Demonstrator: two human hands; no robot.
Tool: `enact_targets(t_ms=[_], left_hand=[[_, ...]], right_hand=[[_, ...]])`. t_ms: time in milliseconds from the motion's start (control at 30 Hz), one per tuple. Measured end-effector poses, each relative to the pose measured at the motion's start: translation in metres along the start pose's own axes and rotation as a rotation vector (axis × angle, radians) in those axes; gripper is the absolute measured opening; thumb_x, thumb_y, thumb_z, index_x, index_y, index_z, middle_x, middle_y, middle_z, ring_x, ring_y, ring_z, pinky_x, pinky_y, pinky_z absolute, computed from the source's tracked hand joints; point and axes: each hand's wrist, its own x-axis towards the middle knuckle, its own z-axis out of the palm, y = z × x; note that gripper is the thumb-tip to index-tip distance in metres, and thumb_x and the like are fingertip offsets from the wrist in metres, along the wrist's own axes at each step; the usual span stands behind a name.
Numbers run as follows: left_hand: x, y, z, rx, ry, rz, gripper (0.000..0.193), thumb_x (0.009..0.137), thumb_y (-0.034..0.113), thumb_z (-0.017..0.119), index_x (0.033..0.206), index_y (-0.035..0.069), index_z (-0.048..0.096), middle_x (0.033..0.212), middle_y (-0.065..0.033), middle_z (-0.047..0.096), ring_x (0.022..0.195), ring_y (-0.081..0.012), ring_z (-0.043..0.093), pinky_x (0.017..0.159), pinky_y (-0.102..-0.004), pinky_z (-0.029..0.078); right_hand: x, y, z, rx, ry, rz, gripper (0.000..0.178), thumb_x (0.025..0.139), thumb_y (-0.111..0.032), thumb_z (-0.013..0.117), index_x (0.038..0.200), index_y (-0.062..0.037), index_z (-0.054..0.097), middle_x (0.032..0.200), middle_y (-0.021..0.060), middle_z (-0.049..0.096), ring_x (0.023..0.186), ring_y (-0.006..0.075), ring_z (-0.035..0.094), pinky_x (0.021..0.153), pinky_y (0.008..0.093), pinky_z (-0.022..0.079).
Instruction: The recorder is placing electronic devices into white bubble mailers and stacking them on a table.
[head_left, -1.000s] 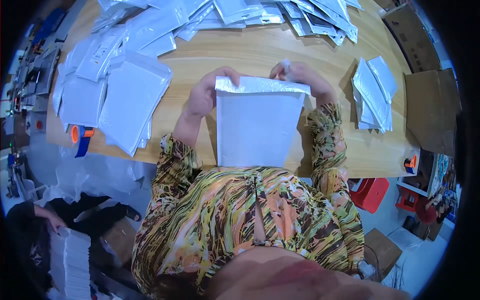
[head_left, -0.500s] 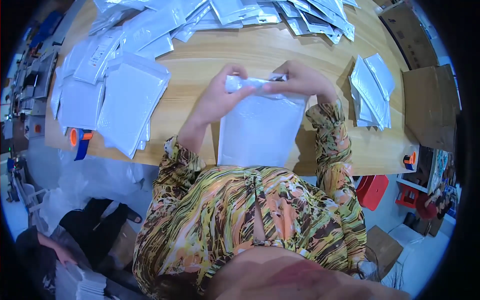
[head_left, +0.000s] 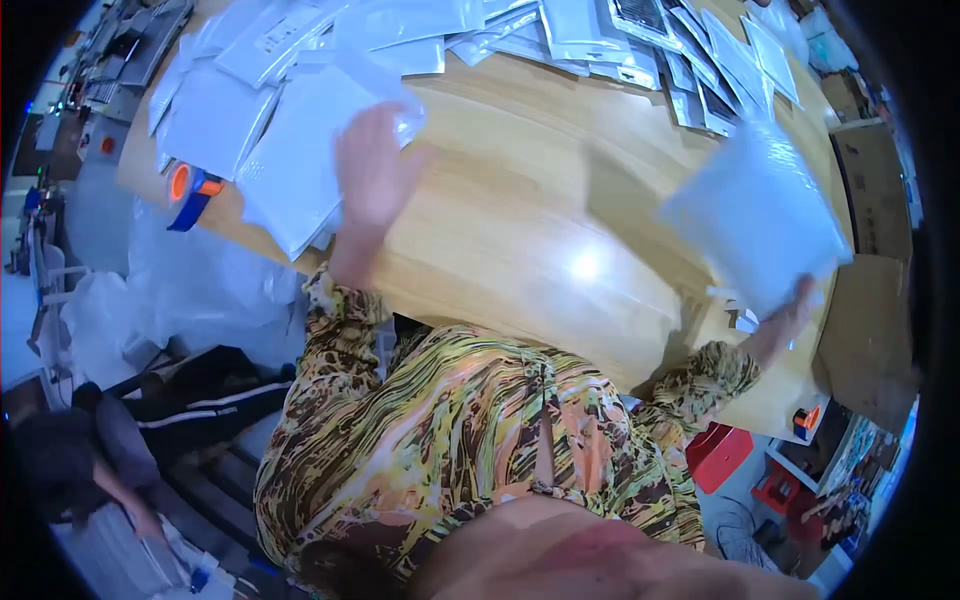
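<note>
At the right side of the table, my right hand (head_left: 790, 322) grips a white padded mailer (head_left: 760, 210) by its near edge. The mailer is tilted and smeared by motion, over the place where other mailers lie. My left hand (head_left: 375, 165) is over the right part of a stack of white padded mailers (head_left: 295, 150) at the left. Its fingers look stretched out with the thumb apart, though blurred. Whether that hand touches the top mailer, I cannot tell.
Flat packages in clear and white sleeves (head_left: 520, 40) are heaped along the far edge. A tape dispenser (head_left: 185, 190) sits at the left edge, a smaller orange and black one (head_left: 805, 422) at the right. Beyond stands a cardboard box (head_left: 868, 330). Another person's arm (head_left: 135, 500) shows lower left.
Both hands were together on the mailer's top edge in front of me. The right hand has carried it to the right; the left has let go and moved to the stack. My view has shifted.
</note>
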Motion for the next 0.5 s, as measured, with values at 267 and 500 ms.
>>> enact_targets(t_ms=[267, 500], left_hand=[[-0.012, -0.032, 0.025, 0.357, -0.056, -0.213, 0.04, 0.078, 0.019, 0.064, 0.116, 0.01, 0.058, 0.108, -0.0078, 0.062, 0.1, -0.0305, 0.058, 0.086, -0.0424, 0.046], [0.004, 0.035, 0.002, -0.1, -0.055, -0.16, 0.02, 0.082, 0.007, 0.055, 0.102, 0.006, 0.057, 0.098, -0.0114, 0.061, 0.09, -0.0311, 0.06, 0.079, -0.0413, 0.048]], right_hand=[[-0.083, -0.006, 0.043, -0.169, -0.161, 0.133, 0.035, 0.089, -0.029, 0.063, 0.111, -0.0028, 0.063, 0.089, 0.0039, 0.061, 0.071, 0.0099, 0.052, 0.062, 0.0211, 0.041], [-0.053, 0.02, 0.107, -0.19, -0.585, 0.212, 0.025, 0.086, -0.022, 0.067, 0.103, -0.0034, 0.067, 0.081, 0.0013, 0.062, 0.07, 0.0087, 0.053, 0.065, 0.0191, 0.041]])
